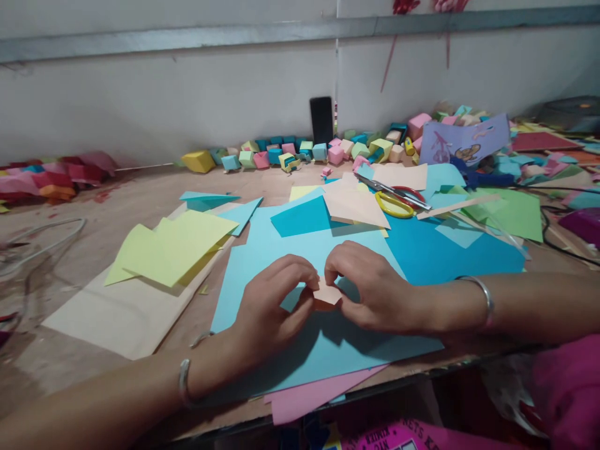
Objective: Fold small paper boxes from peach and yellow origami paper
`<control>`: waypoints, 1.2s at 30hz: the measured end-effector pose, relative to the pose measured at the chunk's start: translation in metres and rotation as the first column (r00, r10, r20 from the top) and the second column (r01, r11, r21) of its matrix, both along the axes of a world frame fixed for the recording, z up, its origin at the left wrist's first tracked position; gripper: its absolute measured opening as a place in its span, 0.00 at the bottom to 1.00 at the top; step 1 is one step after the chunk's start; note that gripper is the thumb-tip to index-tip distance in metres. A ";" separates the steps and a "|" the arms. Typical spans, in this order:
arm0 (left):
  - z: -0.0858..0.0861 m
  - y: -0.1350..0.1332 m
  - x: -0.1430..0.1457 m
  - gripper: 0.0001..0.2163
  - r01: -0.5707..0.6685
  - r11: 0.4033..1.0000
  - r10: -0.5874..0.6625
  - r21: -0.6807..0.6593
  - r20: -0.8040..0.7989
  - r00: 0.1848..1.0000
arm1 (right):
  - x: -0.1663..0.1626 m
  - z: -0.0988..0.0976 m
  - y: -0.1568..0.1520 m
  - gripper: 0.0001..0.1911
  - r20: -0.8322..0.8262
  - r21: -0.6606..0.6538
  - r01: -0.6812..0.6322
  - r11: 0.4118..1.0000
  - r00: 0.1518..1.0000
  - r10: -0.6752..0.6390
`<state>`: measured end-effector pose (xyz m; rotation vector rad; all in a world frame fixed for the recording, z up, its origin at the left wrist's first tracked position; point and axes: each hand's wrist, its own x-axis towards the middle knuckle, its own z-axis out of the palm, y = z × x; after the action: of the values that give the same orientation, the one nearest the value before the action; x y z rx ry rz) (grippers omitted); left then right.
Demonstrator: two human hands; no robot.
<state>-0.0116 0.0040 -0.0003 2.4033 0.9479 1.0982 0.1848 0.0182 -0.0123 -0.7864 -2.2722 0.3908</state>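
Left hand [272,300], right hand [370,287] knuckles-up, fingers of both pinching small peach paper [327,294] over light blue sheet [328,350]; bare worktop [94,250] left; scissors [396,197] well behind.

- Left hand [269,306]: forearm bare of any sleeve, thin silver bangle [184,382] at the wrist.
- Right hand [370,287]: bare forearm, second silver bangle [485,299].
- Pink garment [567,387] under the right forearm.

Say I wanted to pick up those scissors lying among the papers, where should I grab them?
Probably by the yellow handle loop of the scissors, reaching in from the near side. They lie flat, and the blades seem to point away to the left, so the loops sit nearest you. The left hand and right hand pinch a small peach piece.
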 end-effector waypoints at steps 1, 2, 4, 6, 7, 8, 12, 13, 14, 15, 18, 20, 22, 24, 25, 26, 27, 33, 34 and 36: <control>0.000 -0.001 0.000 0.09 0.006 1.000 -0.006 0.009 -0.015 1.000 | 0.000 0.000 0.001 0.01 0.003 0.022 0.000 1.000 1.000 0.000; -0.001 -0.001 0.000 0.09 0.009 1.000 -0.008 0.016 -0.028 1.000 | 0.000 -0.001 0.002 0.01 0.004 0.048 0.002 0.999 1.000 -0.003; -0.003 -0.002 0.000 0.09 0.009 1.000 -0.008 0.017 -0.048 0.999 | 0.000 -0.001 0.003 0.01 0.006 0.105 0.014 0.994 1.000 -0.015; -0.005 -0.002 0.000 0.09 0.006 1.000 -0.006 0.002 -0.067 0.998 | -0.001 -0.002 0.003 0.02 -0.001 0.159 0.027 0.987 1.000 -0.027; -0.005 -0.002 0.000 0.08 0.001 1.000 -0.002 -0.009 -0.077 0.997 | -0.002 -0.002 0.002 0.02 -0.008 0.183 0.023 0.983 1.000 -0.022; -0.005 -0.002 -0.001 0.07 -0.003 1.000 0.002 -0.018 -0.084 0.996 | -0.003 -0.002 0.001 0.03 -0.017 0.204 0.010 0.979 1.000 -0.007; -0.003 0.000 -0.003 0.06 -0.032 0.999 0.032 -0.012 -0.052 0.998 | -0.001 0.003 0.000 0.02 -0.094 0.202 -0.113 0.973 0.986 0.135; -0.002 0.001 -0.004 0.06 -0.040 0.999 0.040 -0.004 -0.031 0.999 | 0.000 0.005 0.002 0.03 -0.132 0.188 -0.121 0.975 0.980 0.147; 0.000 0.002 -0.005 0.05 -0.043 0.999 0.043 0.006 -0.008 0.999 | 0.001 0.006 0.004 0.04 -0.166 0.175 -0.109 0.978 0.976 0.139; 0.001 0.002 -0.005 0.05 -0.047 0.999 0.047 0.018 0.015 0.999 | 0.002 0.007 0.006 0.06 -0.186 0.162 -0.087 0.983 0.976 0.117; 0.002 0.003 -0.006 0.05 -0.052 0.997 0.049 0.061 0.060 0.997 | 0.004 0.005 0.015 0.07 -0.155 0.064 -0.036 0.997 0.987 0.046; 0.003 0.003 -0.006 0.06 -0.061 0.994 0.055 0.094 0.062 0.997 | 0.003 0.002 0.017 0.07 -0.128 -0.060 -0.054 0.997 0.991 0.046; 0.004 0.003 -0.006 0.06 -0.067 0.990 0.062 0.121 0.047 0.997 | 0.001 -0.001 0.018 0.06 -0.126 -0.130 -0.081 0.988 0.990 0.064; 0.004 0.003 -0.006 0.05 -0.075 0.989 0.072 0.129 0.026 0.997 | 0.000 -0.002 0.016 0.05 -0.124 -0.116 -0.099 0.988 0.989 0.084; 0.005 0.004 -0.006 0.05 -0.075 0.989 0.074 0.125 0.011 0.997 | 0.000 -0.003 0.015 0.06 -0.118 -0.098 -0.106 0.990 0.989 0.094; 0.005 0.004 -0.006 0.05 -0.075 0.990 0.076 0.117 -0.005 0.997 | 0.000 -0.003 0.015 0.06 -0.112 -0.084 -0.113 0.990 0.988 0.103; 0.005 0.004 -0.006 0.05 -0.071 0.992 0.074 0.108 -0.019 0.997 | 0.000 -0.003 0.014 0.06 -0.108 -0.077 -0.118 0.990 0.988 0.110; 0.007 0.001 -0.006 0.04 -0.064 0.991 0.064 0.117 -0.004 0.998 | 0.002 0.000 0.012 0.06 -0.151 -0.036 -0.147 0.988 0.979 0.140; 0.008 0.001 -0.006 0.04 -0.061 0.990 0.061 0.124 -0.002 0.998 | 0.002 0.001 0.012 0.06 -0.163 -0.021 -0.160 0.987 0.975 0.154; 0.008 0.001 -0.006 0.05 -0.044 0.990 0.045 0.133 -0.003 0.999 | 0.003 0.002 0.011 0.07 -0.176 0.000 -0.183 0.983 0.968 0.180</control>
<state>-0.0172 0.0045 0.0080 2.5039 0.9626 1.2063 0.1873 0.0297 -0.0103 -0.5302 -2.1831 0.5428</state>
